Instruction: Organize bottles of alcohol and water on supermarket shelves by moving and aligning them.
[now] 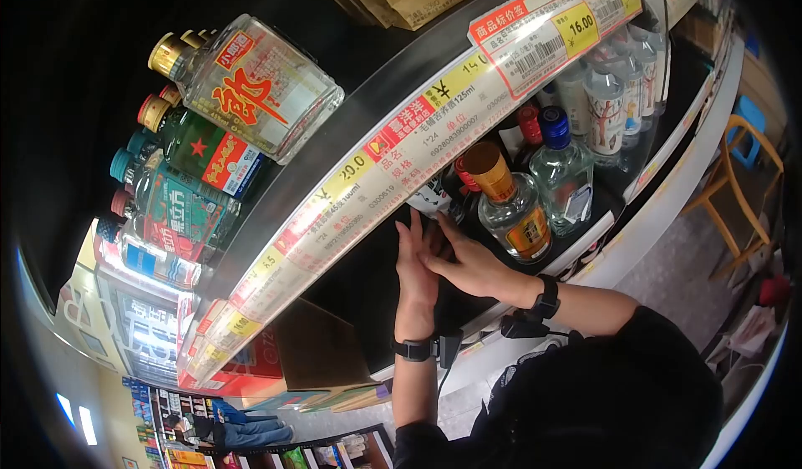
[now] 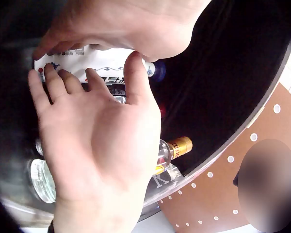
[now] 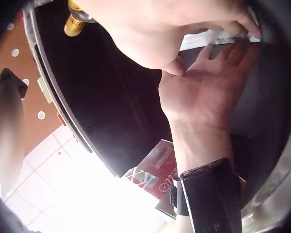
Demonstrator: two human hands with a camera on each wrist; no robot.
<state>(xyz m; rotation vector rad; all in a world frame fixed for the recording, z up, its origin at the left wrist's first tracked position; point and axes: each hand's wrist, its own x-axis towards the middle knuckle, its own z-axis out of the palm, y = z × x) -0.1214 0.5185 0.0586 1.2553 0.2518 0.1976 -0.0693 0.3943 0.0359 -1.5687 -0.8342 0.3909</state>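
White-labelled bottle point(image 1: 430, 195) sits deep on the black shelf point(image 1: 622, 187), under the price strip point(image 1: 351, 193). Your left hand point(image 1: 415, 262) is open, flat fingers against the label. Your right hand point(image 1: 469, 262) lies over its top; grip not discernible. Close both hands round it and draw straight out, clear of the gold-capped bottle point(image 1: 508, 206) just beside. Shop aisle: wooden chair point(image 1: 725, 164), tiled floor point(image 1: 668, 268).

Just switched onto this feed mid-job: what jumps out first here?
The left hand and right hand meet at a white-labelled bottle deep on a dark shop shelf, just under the red-and-yellow price-tag strip. A gold-capped clear bottle stands just right of them. A big square glass bottle with a red character sits on the shelf above.
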